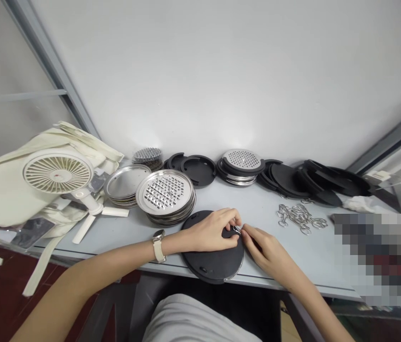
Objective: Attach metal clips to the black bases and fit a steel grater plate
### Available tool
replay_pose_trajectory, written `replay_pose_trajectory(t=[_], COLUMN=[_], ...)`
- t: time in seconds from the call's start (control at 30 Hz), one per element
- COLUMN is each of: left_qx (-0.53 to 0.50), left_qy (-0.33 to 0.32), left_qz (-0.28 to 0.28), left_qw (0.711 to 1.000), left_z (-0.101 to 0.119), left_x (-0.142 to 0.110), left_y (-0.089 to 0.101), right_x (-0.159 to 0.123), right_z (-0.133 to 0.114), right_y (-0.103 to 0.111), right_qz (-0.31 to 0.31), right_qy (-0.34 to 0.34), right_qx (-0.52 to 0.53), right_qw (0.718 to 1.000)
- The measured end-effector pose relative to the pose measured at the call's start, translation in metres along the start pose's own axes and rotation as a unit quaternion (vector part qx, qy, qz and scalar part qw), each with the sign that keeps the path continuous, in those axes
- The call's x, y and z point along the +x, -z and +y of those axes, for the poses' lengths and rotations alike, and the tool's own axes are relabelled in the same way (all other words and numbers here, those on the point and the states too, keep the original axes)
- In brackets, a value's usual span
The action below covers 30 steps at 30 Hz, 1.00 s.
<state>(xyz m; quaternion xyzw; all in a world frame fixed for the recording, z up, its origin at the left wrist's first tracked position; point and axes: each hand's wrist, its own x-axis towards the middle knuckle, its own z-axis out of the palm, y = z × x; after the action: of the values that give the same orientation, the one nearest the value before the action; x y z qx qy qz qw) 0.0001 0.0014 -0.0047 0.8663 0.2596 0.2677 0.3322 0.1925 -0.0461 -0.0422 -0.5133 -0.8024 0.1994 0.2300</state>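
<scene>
Black disc [214,267] lies on table [309,256]; our left hand [211,232] and right hand [269,251] pinch metal clip [237,229] at its right rim; looks unfinished, seating hidden. Loose clips [300,216] lie right of disc, grater plates [165,192] left of disc.

Cream-strapped round watch [158,245], light grey clothing [193,320]

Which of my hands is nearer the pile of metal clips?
Your right hand. The metal clips lie beyond it, to its right; your left hand, at the black disc, is farther off, on the other side of your right hand.
</scene>
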Motion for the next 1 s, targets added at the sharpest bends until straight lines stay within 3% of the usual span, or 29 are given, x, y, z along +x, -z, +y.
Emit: replay_pose_trajectory(t=[1.0], left_qx=[-0.001], left_qy=[0.005], left_qz=[-0.01], left_qw=[1.0], left_z=[0.0021], left_x=[0.0002], left_y=[0.0028], right_x=[-0.0009], right_z=[-0.0031], right_y=[0.0032], right_qz=[-0.004], right_qy=[-0.016], right_qx=[0.046], right_qw=[0.999])
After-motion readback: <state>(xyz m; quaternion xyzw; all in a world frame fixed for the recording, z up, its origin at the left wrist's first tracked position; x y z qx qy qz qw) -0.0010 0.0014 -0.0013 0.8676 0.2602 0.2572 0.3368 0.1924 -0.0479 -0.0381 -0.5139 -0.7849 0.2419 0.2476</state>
